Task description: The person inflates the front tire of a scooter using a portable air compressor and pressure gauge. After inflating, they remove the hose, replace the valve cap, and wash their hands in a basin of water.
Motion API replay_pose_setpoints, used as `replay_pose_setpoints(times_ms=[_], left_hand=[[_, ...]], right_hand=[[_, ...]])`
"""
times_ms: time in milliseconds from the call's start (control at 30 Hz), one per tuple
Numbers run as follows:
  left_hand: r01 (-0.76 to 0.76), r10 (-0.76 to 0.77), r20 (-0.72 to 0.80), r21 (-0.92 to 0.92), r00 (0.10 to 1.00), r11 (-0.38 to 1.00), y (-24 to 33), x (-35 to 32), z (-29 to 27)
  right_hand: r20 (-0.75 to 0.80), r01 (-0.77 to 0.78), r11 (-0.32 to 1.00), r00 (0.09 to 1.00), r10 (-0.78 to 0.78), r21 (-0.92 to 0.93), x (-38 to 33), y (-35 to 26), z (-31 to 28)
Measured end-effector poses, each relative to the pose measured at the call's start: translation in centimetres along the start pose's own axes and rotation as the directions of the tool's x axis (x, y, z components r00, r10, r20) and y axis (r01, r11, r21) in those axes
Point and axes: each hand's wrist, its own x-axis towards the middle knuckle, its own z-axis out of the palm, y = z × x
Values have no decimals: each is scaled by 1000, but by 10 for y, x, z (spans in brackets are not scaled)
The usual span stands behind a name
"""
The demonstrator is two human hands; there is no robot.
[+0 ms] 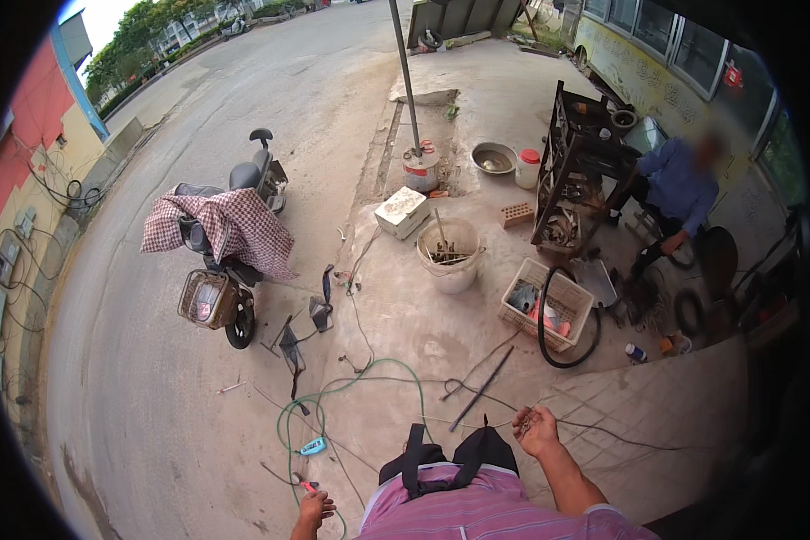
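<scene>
Head view: noted a red tool [309, 488] gripped in the left hand [313, 511], just beside the green hose [419, 387] and near the blue gadget [312, 446]. Found the right hand [536, 430] raised with fingers loosely curled, near the black bar [481, 389]; cannot tell whether holding anything small. Recommended, as a judgement: hold the red tool firmly, move well clear of the green hose to avoid snagging, and check the right hand before taking any load.

I look down from the wearer's head through one wide fisheye, hands [313, 511] [536, 432] close below, road [135, 360] stretching off ahead-left.
</scene>
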Motion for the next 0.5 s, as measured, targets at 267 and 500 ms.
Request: replay_pose_setpoints(times_ms=[267, 500], left_hand=[[-54, 54, 48, 14, 997, 998, 63, 100, -17], [71, -76, 65, 82, 995, 994, 154, 30, 77]], right_hand=[[-61, 0, 998, 998, 4, 70, 41, -14, 19], [-227, -127, 992, 965, 129, 26, 143, -47, 60]])
